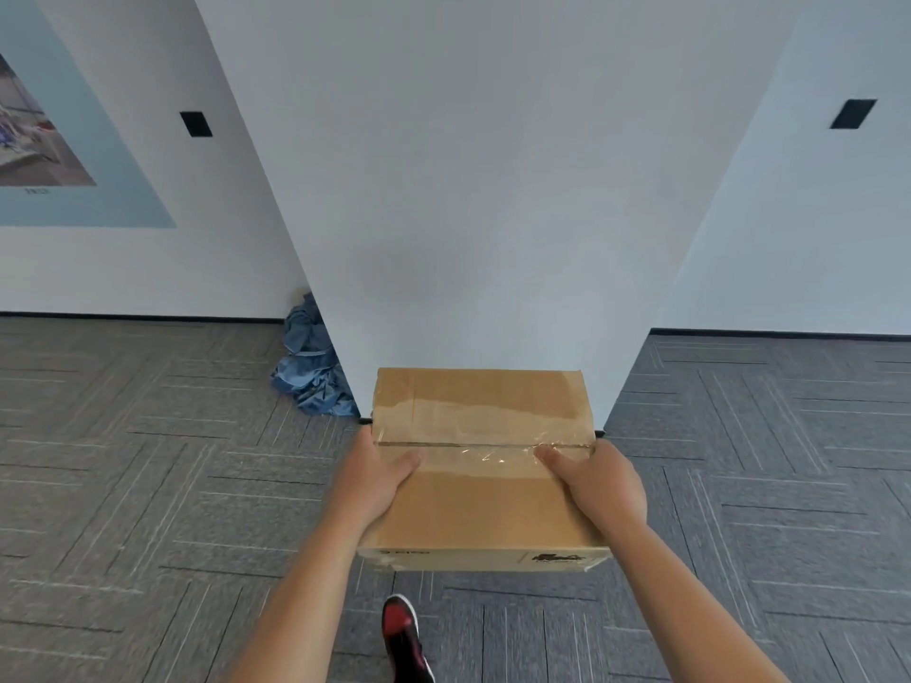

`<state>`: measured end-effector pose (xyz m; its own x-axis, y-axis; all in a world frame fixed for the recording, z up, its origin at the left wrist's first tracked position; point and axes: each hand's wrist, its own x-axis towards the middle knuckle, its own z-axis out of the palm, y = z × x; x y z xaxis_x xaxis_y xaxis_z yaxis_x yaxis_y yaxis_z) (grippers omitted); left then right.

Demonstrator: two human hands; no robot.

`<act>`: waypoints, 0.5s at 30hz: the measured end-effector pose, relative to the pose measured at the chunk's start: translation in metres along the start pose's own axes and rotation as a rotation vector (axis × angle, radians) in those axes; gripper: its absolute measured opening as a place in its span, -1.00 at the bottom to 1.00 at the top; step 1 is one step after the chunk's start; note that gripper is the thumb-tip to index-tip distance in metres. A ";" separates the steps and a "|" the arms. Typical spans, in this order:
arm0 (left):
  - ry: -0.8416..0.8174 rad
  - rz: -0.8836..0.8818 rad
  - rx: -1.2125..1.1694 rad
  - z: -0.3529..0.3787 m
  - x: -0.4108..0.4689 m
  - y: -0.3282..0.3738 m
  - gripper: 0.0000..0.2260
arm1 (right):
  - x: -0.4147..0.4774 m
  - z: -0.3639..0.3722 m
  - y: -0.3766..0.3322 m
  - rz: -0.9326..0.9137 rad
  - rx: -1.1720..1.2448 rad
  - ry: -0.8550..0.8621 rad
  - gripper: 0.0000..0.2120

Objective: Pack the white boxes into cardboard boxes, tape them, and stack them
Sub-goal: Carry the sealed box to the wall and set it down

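A closed cardboard box (480, 500) is held in front of me above the carpet, its top seam sealed with clear tape. My left hand (377, 478) grips its left side, thumb lying on the top. My right hand (599, 480) grips its right side, thumb on the taped seam. The fingers of both hands are hidden behind the box's sides. No white boxes show.
A white pillar (488, 214) stands straight ahead, just beyond the box. A heap of blue cloth (310, 369) lies at its left foot. Grey patterned carpet (148, 485) spreads on both sides. My red and black shoe (404, 633) shows below the box.
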<state>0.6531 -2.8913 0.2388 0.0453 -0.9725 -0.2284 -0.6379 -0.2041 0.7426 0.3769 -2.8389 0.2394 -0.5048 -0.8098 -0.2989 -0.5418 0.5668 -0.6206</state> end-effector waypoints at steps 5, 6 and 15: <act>-0.063 0.018 0.004 0.003 0.128 -0.010 -0.42 | 0.089 0.052 -0.046 0.066 -0.006 0.014 -0.38; -0.082 0.015 0.004 0.004 0.156 -0.014 -0.40 | 0.107 0.062 -0.056 0.081 -0.005 0.023 -0.37; -0.154 -0.007 0.041 0.038 0.328 -0.026 -0.30 | 0.249 0.132 -0.096 0.170 0.038 0.021 -0.23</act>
<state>0.6558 -3.2006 0.1204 -0.0663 -0.9416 -0.3301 -0.6694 -0.2033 0.7145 0.3927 -3.1149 0.1290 -0.6011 -0.6993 -0.3868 -0.4217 0.6887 -0.5898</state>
